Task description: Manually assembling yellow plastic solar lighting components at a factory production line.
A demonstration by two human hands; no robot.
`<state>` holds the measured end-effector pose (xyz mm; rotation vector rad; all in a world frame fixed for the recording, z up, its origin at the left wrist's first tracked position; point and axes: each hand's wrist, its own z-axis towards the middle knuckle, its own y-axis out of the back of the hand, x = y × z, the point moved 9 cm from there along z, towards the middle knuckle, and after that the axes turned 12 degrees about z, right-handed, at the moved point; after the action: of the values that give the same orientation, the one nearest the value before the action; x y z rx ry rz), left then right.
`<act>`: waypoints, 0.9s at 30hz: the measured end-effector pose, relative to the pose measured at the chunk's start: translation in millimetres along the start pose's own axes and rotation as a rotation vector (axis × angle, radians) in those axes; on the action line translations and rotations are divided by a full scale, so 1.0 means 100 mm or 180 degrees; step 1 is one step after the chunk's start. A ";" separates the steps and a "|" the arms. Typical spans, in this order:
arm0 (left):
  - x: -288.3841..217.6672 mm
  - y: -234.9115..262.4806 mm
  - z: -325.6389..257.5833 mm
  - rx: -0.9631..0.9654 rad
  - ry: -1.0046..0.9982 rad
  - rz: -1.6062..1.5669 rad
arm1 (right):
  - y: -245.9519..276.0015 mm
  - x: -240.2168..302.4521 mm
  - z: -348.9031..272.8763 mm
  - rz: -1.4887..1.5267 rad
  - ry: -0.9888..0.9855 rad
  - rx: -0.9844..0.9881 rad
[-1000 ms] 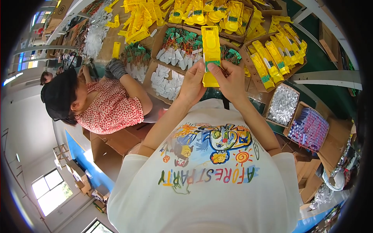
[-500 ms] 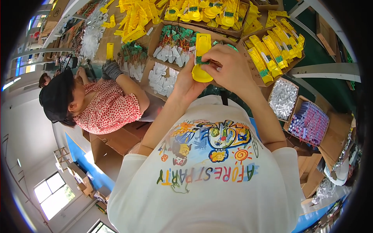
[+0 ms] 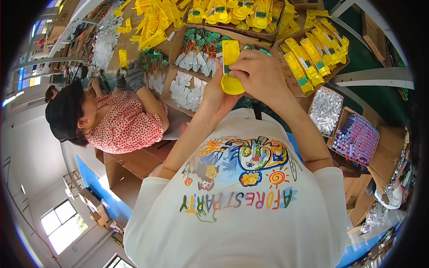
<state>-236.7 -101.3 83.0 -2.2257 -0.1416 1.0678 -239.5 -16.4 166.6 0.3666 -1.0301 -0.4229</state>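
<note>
Drawn in closer to the chest since a second ago, with the yellow plastic piece (image 3: 230, 67) now raised over the near edge of the bench (image 3: 380, 58). Left hand (image 3: 214, 96) cupped under its rounded lower end; right hand (image 3: 259, 76) closed over its side, fingertips pinching at a small green part on its left edge. Probably mid-assembly, seating that green part. Next, likely calls for a firm press without tilting, then setting down among finished yellow pieces (image 3: 308, 56) in the cardboard tray (image 3: 330, 73) toward the right. Beside, a co-worker's gloved hand (image 3: 134, 75) over white parts (image 3: 187, 89).
</note>
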 end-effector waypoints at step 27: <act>-0.68 0.56 0.00 -0.0633 -0.1361 0.1303 | 0.13 -0.67 -0.50 0.4625 -0.2121 0.0149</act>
<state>-291.1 -169.1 93.9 -2.2194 0.0311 1.8183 -223.2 33.1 99.4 -0.5611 -1.6596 0.8530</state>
